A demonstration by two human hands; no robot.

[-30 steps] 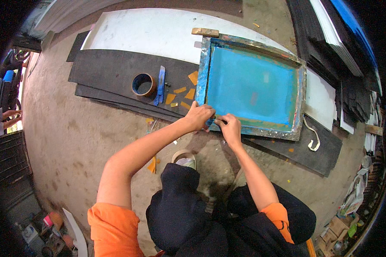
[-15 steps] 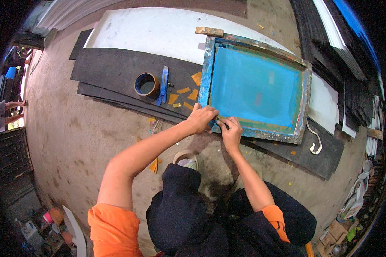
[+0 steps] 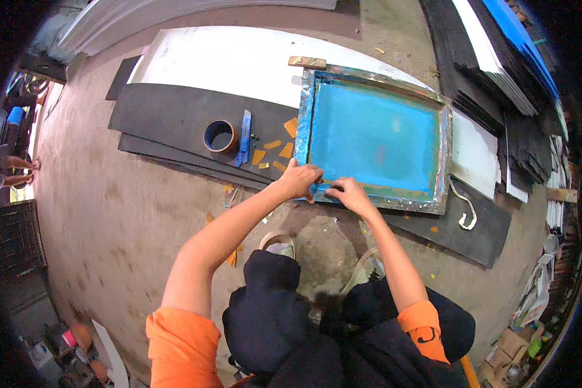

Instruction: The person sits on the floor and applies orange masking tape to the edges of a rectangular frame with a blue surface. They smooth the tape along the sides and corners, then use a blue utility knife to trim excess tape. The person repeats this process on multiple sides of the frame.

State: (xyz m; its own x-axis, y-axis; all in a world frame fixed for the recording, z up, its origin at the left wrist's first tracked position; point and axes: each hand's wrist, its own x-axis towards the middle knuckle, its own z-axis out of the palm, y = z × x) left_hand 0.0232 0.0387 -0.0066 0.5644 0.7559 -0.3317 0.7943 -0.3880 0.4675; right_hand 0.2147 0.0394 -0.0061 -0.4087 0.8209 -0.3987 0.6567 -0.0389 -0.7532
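Note:
A blue-meshed screen-printing frame (image 3: 444, 155), its wooden border stained with paint, lies on white and black sheets in front of me. At its near left corner is my left hand (image 3: 297, 180), fingers bent around the border and thumb lower down. My right hand (image 3: 350, 194) is just to the right on the near edge, thumb and fingers closed together; whatever they may pinch is too small to make out. To the left, on a black sheet (image 3: 168, 107), lie a blue box cutter (image 3: 244, 139), a brown-rimmed round container or tape roll (image 3: 231, 146) and several orange scraps (image 3: 258, 157).
A white sheet (image 3: 226, 61) stretches behind the frame, with a wood block (image 3: 307, 62) at the frame's far left corner. A cream strip (image 3: 465, 205) lies at right, near stacked black sheets (image 3: 527, 152). At far left another person's feet (image 3: 26, 169) show.
My right hand's fingers have drawn slightly away from the left hand along the frame's near edge. The whole view has shifted a little; the frame appears lower and further left.

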